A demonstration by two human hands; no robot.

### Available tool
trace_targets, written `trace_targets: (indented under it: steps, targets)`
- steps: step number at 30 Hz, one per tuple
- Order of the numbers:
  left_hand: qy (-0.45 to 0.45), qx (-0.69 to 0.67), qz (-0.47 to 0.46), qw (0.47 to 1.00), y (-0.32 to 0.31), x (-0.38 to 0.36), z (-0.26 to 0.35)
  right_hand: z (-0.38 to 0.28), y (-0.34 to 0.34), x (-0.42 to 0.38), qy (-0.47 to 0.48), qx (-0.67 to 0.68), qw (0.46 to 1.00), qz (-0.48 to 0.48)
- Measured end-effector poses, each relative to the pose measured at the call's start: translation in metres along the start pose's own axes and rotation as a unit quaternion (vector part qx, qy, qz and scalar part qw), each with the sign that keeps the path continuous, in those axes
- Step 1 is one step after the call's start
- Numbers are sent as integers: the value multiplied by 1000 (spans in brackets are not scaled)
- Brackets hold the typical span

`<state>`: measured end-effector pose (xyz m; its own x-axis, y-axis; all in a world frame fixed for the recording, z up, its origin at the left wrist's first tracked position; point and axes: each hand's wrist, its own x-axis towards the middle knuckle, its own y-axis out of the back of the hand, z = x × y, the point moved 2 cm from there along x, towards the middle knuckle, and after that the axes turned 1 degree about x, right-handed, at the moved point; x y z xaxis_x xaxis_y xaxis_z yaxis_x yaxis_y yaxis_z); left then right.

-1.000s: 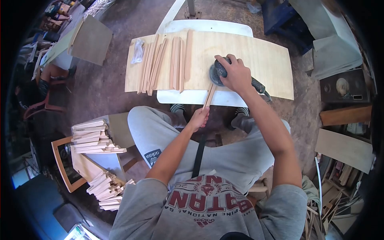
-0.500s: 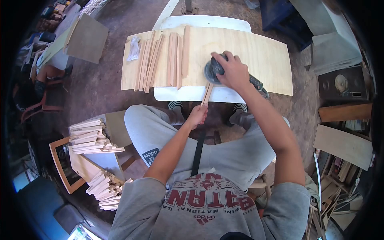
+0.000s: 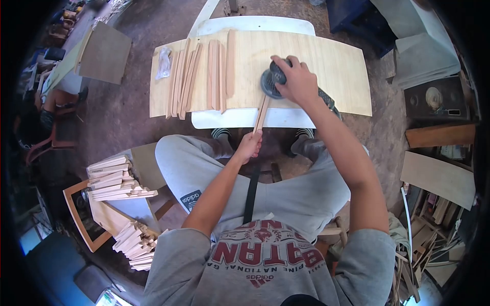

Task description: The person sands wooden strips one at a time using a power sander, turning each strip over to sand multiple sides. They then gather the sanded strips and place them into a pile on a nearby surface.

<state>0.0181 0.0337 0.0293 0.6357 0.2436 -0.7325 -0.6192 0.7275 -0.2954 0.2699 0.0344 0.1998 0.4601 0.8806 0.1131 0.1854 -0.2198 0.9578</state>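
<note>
My right hand is wrapped round the top of a dark orbital sander, whose round pad sits near the front edge of a plywood board. In my left hand is the near end of a thin wooden strip. The strip's far end runs under the sander pad and is hidden there. Left of the sander, several loose wooden strips lie on the board, beside a second group of strips. A small clear plastic bag rests at the board's left end.
The board lies on a white table. To my left are two piles of cut wood pieces and an orange-brown wooden frame. Panels, a speaker and scrap wood line the right side. Another person's leg shows at far left.
The view has shifted slightly, so the board and table appear a little higher and further left. Both hands keep their holds, and the sander remains over the strip's far end.
</note>
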Motion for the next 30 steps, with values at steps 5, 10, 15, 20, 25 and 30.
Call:
trace_targets:
  steps: [5,10,15,20,25,30]
  targets:
    - [1,-2,0,1000,-2,3,0,4,1,12,-16,-9,1000,-14]
    - [8,-6,9,1000,-4,0,4,-22,7,-44,65,-7,995,-69]
    - [5,-2,11,1000,-5,-2,4,2,0,-19,31,-3,999,-14]
    - [0,1,5,1000,0,1,3,39,-1,40,-35,-19,999,-14]
    - [-28,-17,33,999,3,-19,22,61,2,25,-89,-66,994,-22]
    - [-221,297,329,869,90,-8,78,77,14,-12,-100,-58,993,-34]
